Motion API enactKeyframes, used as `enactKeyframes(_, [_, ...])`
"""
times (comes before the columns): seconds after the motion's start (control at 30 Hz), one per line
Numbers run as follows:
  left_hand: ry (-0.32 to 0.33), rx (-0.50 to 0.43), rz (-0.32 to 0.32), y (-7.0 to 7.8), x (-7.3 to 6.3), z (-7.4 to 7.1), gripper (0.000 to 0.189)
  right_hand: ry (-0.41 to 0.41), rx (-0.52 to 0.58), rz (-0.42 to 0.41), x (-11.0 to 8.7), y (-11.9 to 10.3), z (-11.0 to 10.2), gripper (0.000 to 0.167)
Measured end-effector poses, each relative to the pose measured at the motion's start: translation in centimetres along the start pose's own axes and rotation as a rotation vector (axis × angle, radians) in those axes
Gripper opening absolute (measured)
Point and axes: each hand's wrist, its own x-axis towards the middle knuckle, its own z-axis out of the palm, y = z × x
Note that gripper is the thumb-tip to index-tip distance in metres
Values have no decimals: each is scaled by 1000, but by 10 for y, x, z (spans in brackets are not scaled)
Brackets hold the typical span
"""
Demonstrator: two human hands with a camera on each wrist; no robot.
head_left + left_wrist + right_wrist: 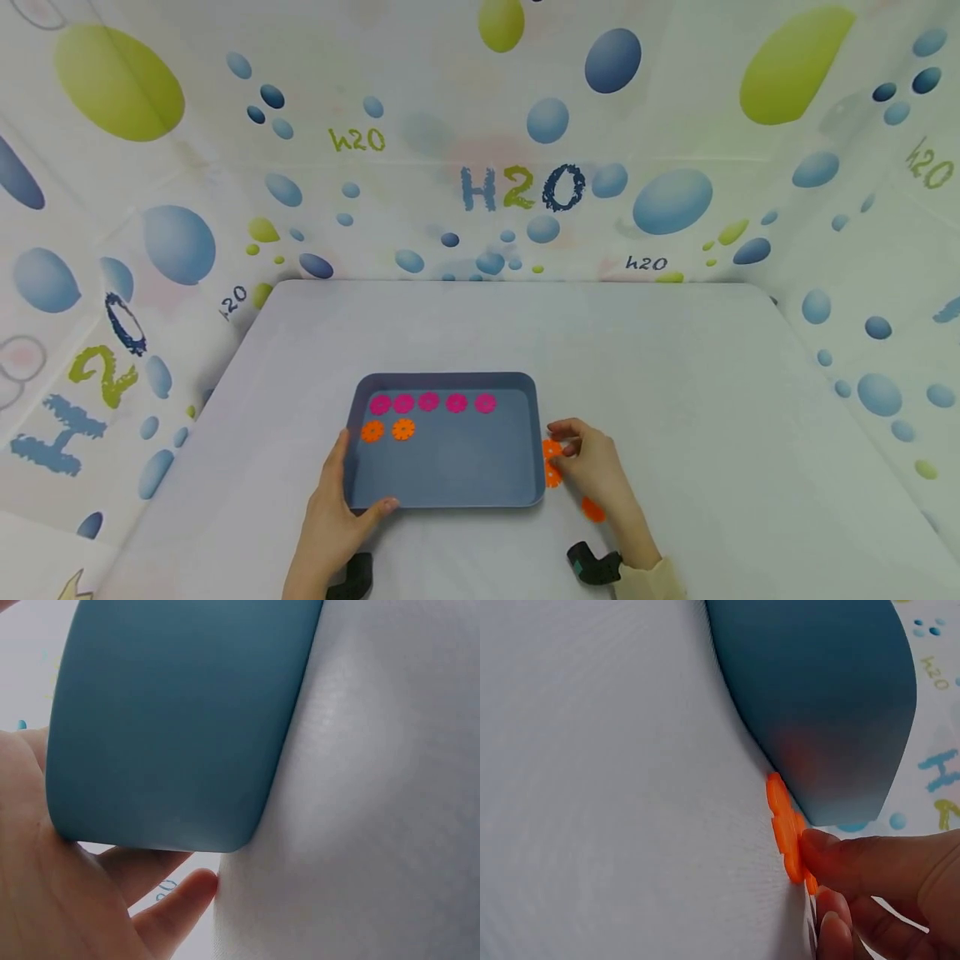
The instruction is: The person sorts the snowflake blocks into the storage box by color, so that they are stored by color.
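A blue-grey tray (472,492) lies on the table. Inside it, a back row holds several pink notched discs (428,402), with two orange notched discs (403,429) in front at the left. My left hand (330,517) holds the tray's front left corner, thumb on the front rim and fingers along the left side. Beside the tray's right wall, my right hand (596,467) pinches at an orange disc (810,881), its thumb touching it. More orange discs (781,825) lie right there, edge-on in the right wrist view. Fingers partly hide them.
Another orange disc (593,509) lies under the right wrist, partly covered. Dark wrist devices show at the left wrist (351,577) and right wrist (592,564). A white cloth covers the table (660,350), and a patterned curtain (420,100) hangs behind it.
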Motion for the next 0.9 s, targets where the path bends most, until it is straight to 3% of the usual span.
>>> enactKeyframes(0.23, [-17,-3,-14,0,1,0,116,17,-75,-20,-3,-2,-3,34])
enactKeyframes(0.47, [-21,-7,-21,0,0,0,115,30,-106,43,-7,-1,-13,18])
enactKeyframes(0.6, [-15,-2,-21,1,0,0,116,-14,-122,83,-9,3,-23,15])
enactKeyframes(0.73, [-18,7,-26,1,0,0,117,-65,-76,109,-6,5,-33,10])
enactKeyframes(0.9, [-17,4,-25,1,0,0,116,-73,48,94,3,0,-40,11])
